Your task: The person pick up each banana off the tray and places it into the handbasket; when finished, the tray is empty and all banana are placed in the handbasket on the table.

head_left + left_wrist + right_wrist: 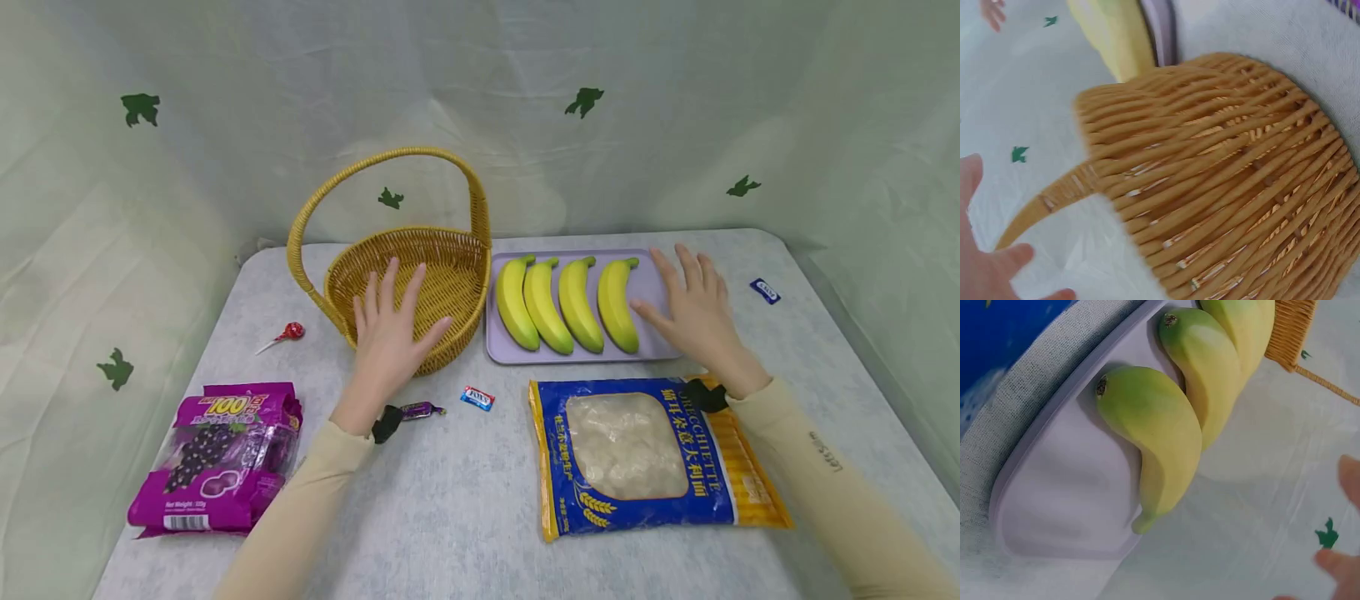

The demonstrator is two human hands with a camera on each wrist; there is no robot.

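My left hand (388, 337), fingers spread, hovers over the front of the wicker basket (480, 321), which has a tall arched handle and shows nothing inside. In the left wrist view the basket's woven side (1229, 169) fills the middle, with the left hand (988, 256) at the lower left edge. My right hand (697, 308) is spread above the right end of a lilac tray (510, 358). Several bananas lie side by side on that tray; the rightmost banana (617, 307) is nearest the right thumb. The right wrist view shows this banana (1160, 440) untouched.
A purple candy bag (213, 458) lies at the left front, a blue pasta bag (630, 454) at the right front. A lollipop (292, 332), a purple-wrapped candy (420, 410), a FOX'S candy (477, 398) and a dark blue candy (765, 291) are scattered about.
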